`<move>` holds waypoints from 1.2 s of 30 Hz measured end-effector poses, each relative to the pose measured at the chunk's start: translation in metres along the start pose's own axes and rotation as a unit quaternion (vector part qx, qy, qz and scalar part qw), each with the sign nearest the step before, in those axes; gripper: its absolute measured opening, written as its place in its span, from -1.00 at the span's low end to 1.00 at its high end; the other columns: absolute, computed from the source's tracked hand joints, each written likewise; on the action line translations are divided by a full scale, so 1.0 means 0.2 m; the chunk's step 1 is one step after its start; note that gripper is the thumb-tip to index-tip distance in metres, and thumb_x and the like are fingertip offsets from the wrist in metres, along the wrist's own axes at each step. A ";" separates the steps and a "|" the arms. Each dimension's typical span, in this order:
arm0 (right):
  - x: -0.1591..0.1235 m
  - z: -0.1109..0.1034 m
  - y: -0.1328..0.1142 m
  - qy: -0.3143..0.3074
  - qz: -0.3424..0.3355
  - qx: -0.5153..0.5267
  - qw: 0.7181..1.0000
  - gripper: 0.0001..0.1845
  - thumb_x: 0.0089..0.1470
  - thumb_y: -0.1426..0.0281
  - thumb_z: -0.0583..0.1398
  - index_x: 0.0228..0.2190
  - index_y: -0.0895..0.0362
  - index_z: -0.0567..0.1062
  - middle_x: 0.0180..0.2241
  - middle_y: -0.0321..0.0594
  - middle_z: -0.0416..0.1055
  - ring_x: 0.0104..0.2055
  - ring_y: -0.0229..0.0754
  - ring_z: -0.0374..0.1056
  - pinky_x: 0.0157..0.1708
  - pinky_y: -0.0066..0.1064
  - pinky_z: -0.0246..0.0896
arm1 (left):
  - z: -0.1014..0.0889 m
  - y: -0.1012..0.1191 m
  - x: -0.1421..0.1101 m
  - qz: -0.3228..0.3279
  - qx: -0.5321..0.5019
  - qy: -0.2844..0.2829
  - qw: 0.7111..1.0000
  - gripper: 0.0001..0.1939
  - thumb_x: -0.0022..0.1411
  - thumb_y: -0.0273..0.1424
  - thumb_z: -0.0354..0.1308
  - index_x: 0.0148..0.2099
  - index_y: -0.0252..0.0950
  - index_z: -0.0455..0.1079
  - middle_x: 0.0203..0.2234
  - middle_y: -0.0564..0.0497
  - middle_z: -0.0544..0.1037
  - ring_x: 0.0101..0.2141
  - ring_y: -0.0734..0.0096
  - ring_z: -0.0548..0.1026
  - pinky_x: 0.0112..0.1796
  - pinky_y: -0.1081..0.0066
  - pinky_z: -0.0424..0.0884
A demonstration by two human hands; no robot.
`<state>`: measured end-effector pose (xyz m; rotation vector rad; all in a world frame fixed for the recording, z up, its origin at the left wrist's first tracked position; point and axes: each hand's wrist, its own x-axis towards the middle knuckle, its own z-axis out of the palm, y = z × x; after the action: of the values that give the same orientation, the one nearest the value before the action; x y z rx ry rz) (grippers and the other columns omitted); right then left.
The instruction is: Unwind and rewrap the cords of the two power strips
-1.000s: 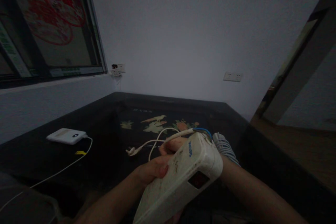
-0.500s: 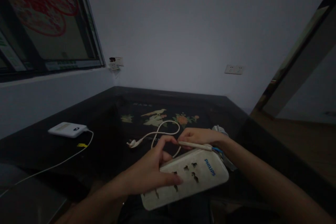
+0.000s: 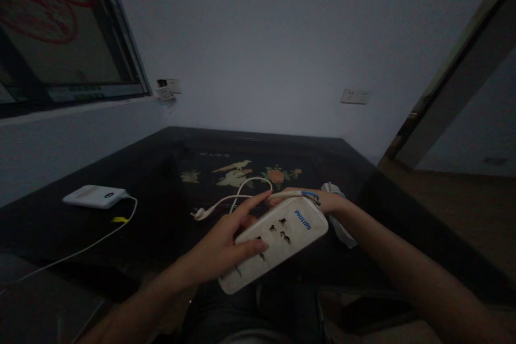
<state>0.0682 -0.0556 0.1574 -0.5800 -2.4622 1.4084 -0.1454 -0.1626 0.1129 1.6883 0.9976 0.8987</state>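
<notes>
Two bare hands meet at a white power strip (image 3: 278, 244), which is held up over the near edge of the dark table (image 3: 153, 172). It slants, with the end that says PHILIPS farther up and to the right. The left hand (image 3: 226, 247) has its thumb pressed flat on the top, near the holes, and its other fingers go to the far long side, so the strip is squeezed between them. That is probably to keep it from tipping. One left finger stretches out to the white cord (image 3: 284, 194), perhaps to steady it along the strip's edge. The right hand (image 3: 327, 200) is behind the cord and the top end; its fingers are mostly hidden, so I cannot tell if they pinch anything. A blue wire (image 3: 310, 194) shows at that end, where the cord bends toward the strip. The rest of the cord makes a loose loop on the table, and its plug (image 3: 199, 214) lies off to the left, likely because the cord has plenty of slack. A pale bundle (image 3: 342, 232) sits by the right wrist. Well off to the left lies a small white box (image 3: 94, 196) with its own thin cord (image 3: 108, 243).
</notes>
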 end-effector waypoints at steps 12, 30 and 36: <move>0.03 0.02 0.06 0.038 -0.009 -0.083 0.996 -0.93 -0.01 0.40 0.20 -0.44 0.12 0.50 -0.33 -0.20 0.50 -0.22 -0.14 0.37 -0.08 -0.25 0.24 | -0.03 -0.02 0.00 -0.019 -0.153 -0.051 0.987 -0.15 0.19 -0.19 0.16 0.35 -0.13 -0.29 -0.20 -0.09 0.47 -0.20 0.25 0.46 -0.25 0.35 0.37; -0.04 0.10 -0.03 0.054 0.113 -0.415 0.901 -0.69 0.22 0.28 0.05 -0.32 0.15 0.54 -0.38 -0.08 0.50 -0.36 -0.13 0.40 -0.39 -0.39 0.11 | -0.13 0.00 0.10 0.021 0.035 0.095 0.995 -0.24 0.04 -0.26 0.27 0.26 -0.24 0.10 0.08 -0.17 0.36 0.07 0.02 0.30 0.07 0.04 0.17; -0.04 0.13 -0.05 0.064 0.090 -0.435 0.893 -0.71 0.22 0.29 0.06 -0.34 0.12 0.54 -0.42 -0.12 0.51 -0.40 -0.16 0.40 -0.44 -0.42 0.02 | -0.17 -0.08 0.12 -0.007 -0.083 0.013 0.996 -0.32 0.02 -0.08 0.26 0.11 -0.34 0.26 -0.17 -0.14 0.50 -0.14 0.14 0.43 -0.11 0.21 0.34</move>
<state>0.0629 -0.0844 0.1520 -1.0401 -2.8859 0.1915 -0.1700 -0.1260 0.1105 1.5323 0.9248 0.9710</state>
